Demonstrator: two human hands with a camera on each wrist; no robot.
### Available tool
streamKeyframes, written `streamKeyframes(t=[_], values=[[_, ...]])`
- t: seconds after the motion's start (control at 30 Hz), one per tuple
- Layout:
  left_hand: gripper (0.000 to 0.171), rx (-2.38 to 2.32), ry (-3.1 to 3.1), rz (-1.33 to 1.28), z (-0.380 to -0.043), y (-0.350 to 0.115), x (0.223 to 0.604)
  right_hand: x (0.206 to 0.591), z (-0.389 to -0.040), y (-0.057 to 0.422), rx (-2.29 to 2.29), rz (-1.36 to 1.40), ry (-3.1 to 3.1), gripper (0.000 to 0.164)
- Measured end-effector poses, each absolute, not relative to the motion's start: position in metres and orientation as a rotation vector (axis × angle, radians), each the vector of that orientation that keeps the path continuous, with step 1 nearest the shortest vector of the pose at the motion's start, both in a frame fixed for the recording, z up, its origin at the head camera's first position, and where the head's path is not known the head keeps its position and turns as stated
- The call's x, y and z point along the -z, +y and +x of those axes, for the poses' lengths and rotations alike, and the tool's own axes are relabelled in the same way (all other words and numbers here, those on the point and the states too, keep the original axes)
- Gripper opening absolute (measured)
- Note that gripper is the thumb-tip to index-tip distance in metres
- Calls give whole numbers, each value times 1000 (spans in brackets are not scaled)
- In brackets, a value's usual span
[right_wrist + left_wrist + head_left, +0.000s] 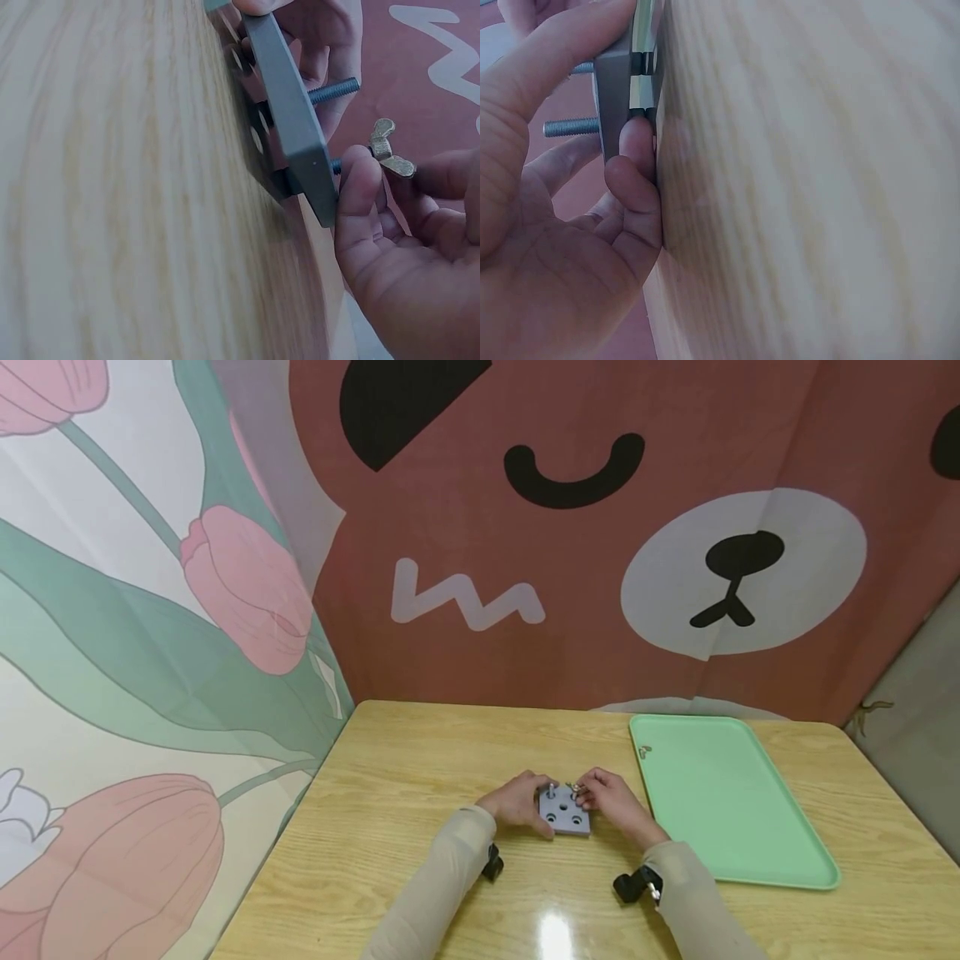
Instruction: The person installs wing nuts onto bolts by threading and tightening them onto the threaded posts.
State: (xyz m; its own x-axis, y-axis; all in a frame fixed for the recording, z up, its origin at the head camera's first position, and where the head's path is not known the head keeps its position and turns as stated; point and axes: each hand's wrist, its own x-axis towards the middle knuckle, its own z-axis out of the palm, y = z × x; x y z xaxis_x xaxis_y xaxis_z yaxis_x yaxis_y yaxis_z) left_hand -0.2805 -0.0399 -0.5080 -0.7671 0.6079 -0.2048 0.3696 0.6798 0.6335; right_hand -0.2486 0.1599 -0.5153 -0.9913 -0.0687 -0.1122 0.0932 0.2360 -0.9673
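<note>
The left hand (519,803) grips the plate (564,827) along its left edge, likely steadying it; the right hand (613,800) pinches a wing nut (382,145) at the far-right-corner bolt (337,166).

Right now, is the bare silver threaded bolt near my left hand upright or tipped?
Upright: the bolt stands straight up from the square grey plate.

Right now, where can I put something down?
The table is bare left of the left sleeve, and behind the gray plate to the back edge. The green tray is mostly free, except small pieces by its left rim. It's crowded around that plate: the left hand grips it, the right hand pinches a wing nut.
</note>
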Motion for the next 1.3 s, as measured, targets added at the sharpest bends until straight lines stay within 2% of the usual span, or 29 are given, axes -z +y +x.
streamKeyframes(t=[0.13,0.3,0.47,0.57,0.77,0.9,1.07,1.3], values=[[81,-824,2486,756,-280,-40,508,517,-249,160,1849,-7,2373,20],[80,-817,2486,744,-280,-40,507,517,-249,161,1762,-53,2445,35],[79,-815,2489,745,-280,-40,505,515,-248,161,1702,-46,2498,18],[79,-812,2488,758,-279,-40,505,516,-248,161,1723,-17,2484,13],[79,-811,2488,774,-279,-41,506,515,-249,159,1843,38,2388,27],[80,-813,2486,777,-280,-41,506,515,-248,160,1830,-16,2395,24],[80,-805,2495,784,-279,-41,505,516,-248,161,1754,-83,2464,36],[79,-812,2485,784,-280,-41,506,516,-246,159,1720,-28,2506,14]])
